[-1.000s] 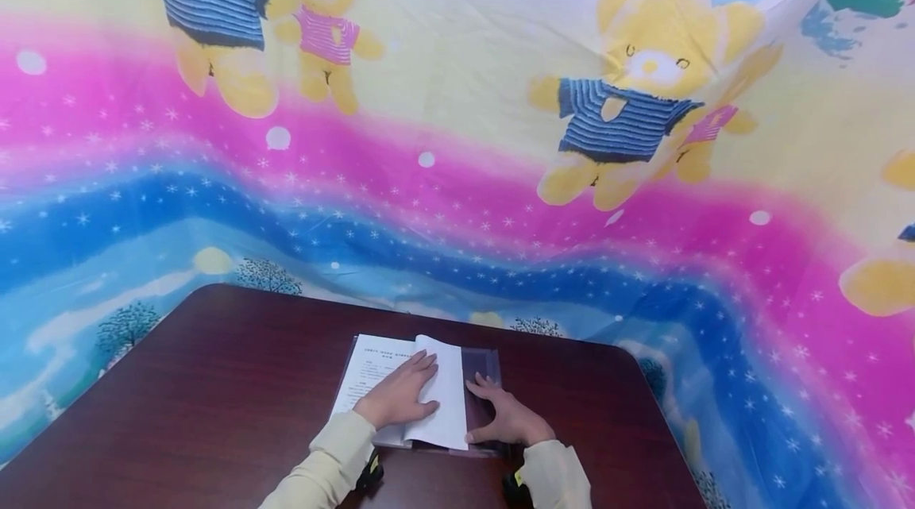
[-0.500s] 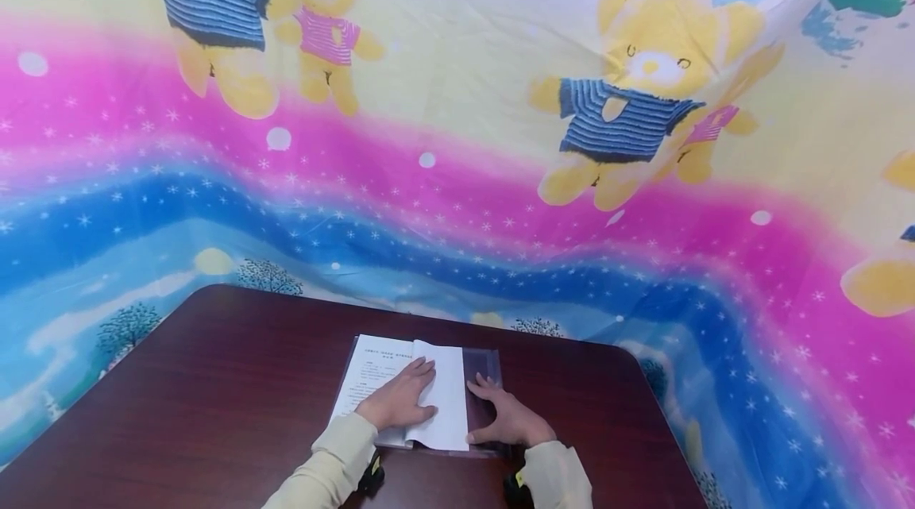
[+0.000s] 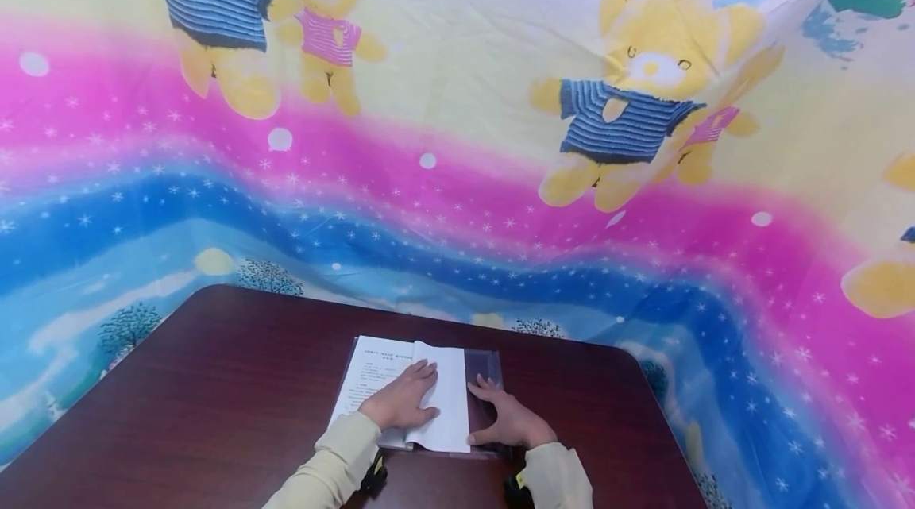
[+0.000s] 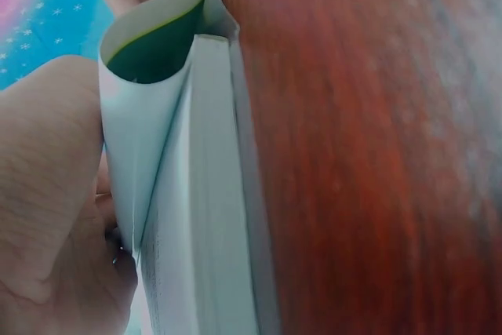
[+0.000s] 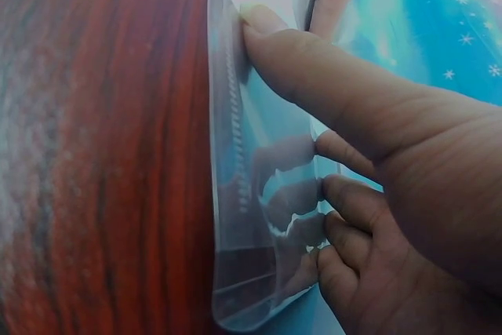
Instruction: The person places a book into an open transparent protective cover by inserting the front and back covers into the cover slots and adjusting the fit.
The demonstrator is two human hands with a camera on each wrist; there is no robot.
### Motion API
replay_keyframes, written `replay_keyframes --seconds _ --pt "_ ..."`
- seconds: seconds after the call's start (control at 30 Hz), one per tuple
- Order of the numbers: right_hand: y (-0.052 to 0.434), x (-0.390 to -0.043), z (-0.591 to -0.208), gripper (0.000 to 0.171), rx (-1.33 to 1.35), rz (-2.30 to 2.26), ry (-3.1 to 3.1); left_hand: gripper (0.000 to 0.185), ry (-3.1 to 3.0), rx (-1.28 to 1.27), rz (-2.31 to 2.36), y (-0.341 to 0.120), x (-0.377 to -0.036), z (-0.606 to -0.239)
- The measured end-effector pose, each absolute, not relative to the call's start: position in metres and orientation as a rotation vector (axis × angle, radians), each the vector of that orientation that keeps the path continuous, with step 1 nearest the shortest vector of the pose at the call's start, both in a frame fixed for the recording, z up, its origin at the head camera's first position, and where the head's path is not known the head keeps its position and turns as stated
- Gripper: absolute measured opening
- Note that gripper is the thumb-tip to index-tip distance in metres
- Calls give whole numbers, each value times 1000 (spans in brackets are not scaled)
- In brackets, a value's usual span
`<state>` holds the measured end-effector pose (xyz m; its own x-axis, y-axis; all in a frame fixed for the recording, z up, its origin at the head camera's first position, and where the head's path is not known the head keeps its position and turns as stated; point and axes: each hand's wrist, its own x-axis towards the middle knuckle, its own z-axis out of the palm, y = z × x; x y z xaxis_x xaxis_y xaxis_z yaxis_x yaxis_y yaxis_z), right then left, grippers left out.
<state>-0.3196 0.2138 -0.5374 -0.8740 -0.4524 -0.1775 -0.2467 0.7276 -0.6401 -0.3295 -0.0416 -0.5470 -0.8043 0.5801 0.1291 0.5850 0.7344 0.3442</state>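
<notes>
A thick book lies on the table in a clear plastic book cover. Printed text shows on its left page. Its white cover flap spreads to the right over the plastic; in the left wrist view the book's cover bulges in a loop, green inside, beside the page block. My left hand rests with fingers extended on page and flap. My right hand has thumb and fingers spread, the thumb at the flap's lower right corner. In the right wrist view its fingertips touch the clear plastic.
The dark reddish-brown table extends around the book on all sides. Behind it hangs a cloth printed with bears and snowflakes. A dark wrist device sits below the left sleeve, another below the right.
My left hand has slid very slightly toward me on the flap, which lies a little flatter at its top. The right hand stays at the same spot.
</notes>
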Motion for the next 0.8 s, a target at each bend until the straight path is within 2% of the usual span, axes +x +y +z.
replay_keyframes --seconds 0.8 --pt "214 -320 -537 91 -567 -882 2621 65 -2963 -991 -531 -33 -326 -545"
